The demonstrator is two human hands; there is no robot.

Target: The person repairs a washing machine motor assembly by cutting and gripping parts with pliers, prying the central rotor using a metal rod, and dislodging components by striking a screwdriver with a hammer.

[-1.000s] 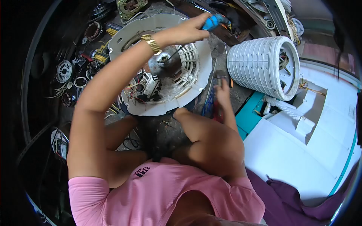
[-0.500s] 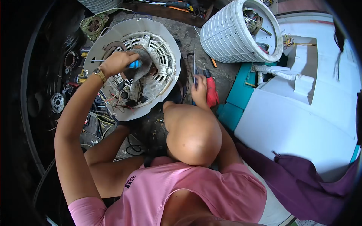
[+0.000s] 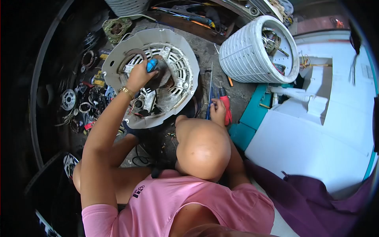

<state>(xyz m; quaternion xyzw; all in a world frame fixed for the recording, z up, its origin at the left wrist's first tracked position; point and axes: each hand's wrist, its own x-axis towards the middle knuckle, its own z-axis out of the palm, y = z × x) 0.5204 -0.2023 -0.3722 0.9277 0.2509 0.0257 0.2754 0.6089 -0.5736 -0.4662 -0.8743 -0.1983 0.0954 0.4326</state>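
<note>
Well, farthest left of the grip lies a pale metal wheel (image 3: 68, 99), round and slotted, among a jumble of small parts. Closer in come a dark ring (image 3: 88, 58) with a rough edge and a yellow tool (image 3: 98, 78) with black patches. Just beyond the grip, to its upper left, a greenish metal bracket (image 3: 117, 29) has a rounded hole at its middle.

Behind the grip, a gold-coloured link watch (image 3: 127, 92) rings the wrist. The left hand (image 3: 140, 77) has its fingers curled tightly round a blue handle (image 3: 152, 65), short and thick. Beneath and around that grip is a wide grey-white tub (image 3: 192, 71), with a smooth flange, a grimy slotted grille and loose wires inside.

To the right of the grip, beyond the tub's edge, the right hand (image 3: 217, 112) is low with bent fingers, just beside a blue tool (image 3: 209, 106); whether it pinches that, I cannot tell. A red tool (image 3: 224, 100) with a dark tip lies against its other side. Farther right stand a white plastic drum (image 3: 242, 55), ribbed and dotted with holes, then a corrugated hose (image 3: 291, 94), a flat white panel (image 3: 300, 150) and soft purple cloth (image 3: 316, 197).
</note>
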